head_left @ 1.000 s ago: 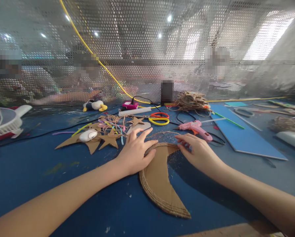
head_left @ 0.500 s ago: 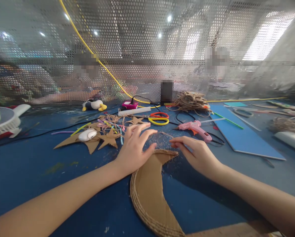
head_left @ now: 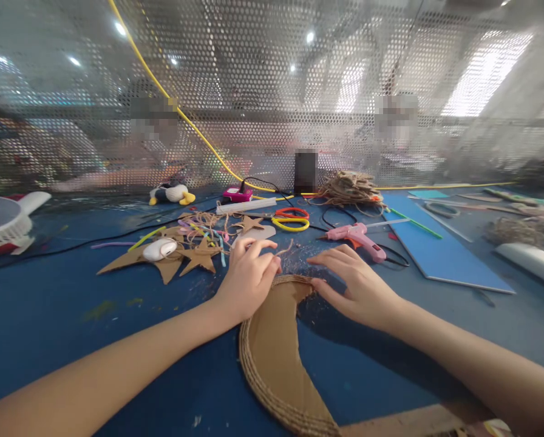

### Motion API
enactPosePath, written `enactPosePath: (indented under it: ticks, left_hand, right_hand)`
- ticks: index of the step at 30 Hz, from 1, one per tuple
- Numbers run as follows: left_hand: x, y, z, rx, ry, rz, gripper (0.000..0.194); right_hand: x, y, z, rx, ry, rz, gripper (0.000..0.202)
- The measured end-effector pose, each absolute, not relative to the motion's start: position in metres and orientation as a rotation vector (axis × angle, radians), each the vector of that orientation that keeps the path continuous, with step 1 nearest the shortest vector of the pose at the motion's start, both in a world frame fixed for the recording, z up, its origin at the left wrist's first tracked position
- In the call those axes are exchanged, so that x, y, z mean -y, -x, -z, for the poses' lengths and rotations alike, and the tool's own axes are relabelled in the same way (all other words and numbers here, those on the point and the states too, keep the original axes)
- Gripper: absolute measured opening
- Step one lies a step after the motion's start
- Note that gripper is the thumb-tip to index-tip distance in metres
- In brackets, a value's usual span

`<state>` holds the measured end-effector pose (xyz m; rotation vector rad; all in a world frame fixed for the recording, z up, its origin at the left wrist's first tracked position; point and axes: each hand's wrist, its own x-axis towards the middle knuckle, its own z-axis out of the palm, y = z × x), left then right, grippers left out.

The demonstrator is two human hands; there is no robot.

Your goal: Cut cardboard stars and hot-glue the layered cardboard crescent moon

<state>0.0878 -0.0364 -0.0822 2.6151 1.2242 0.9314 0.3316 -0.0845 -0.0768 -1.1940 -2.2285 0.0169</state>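
A crescent of brown cardboard (head_left: 278, 346) lies on the blue table, with twine along its outer curved edge. My left hand (head_left: 248, 279) is at its upper left, thumb and index finger pinched on a short loose end of twine (head_left: 286, 249). My right hand (head_left: 356, 282) is at the crescent's upper tip, its fingers apart and its thumb touching the tip; nothing shows in its grasp.
Behind my hands lie red and yellow scissors (head_left: 291, 220), a pink glue gun (head_left: 357, 238) and a twine bundle (head_left: 351, 189). Cardboard stars (head_left: 201, 255) lie left, a blue board (head_left: 440, 249) right. A wooden strip (head_left: 404, 423) is near the front edge.
My left thumb and index finger have closed together at the twine. My right hand has opened from its pinch, its thumb coming down onto the crescent's tip.
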Motion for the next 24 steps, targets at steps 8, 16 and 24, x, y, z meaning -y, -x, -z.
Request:
enactPosePath:
  ticks: [8, 16, 24]
  left_hand:
    - [0.027, -0.085, 0.085, -1.272, -2.427, -0.835, 0.043]
    - [0.018, -0.079, 0.082, -1.115, -2.295, -0.811, 0.039]
    - [-0.001, -0.070, 0.089, -0.950, -1.837, -1.038, 0.036]
  right_hand:
    - [0.079, -0.336, 0.075, 2.445, 1.149, -0.101, 0.016]
    - [0.074, -0.325, 0.069, 2.007, 1.315, -0.406, 0.031]
    - [0.050, -0.314, 0.071, 2.361, 1.089, -0.218, 0.014]
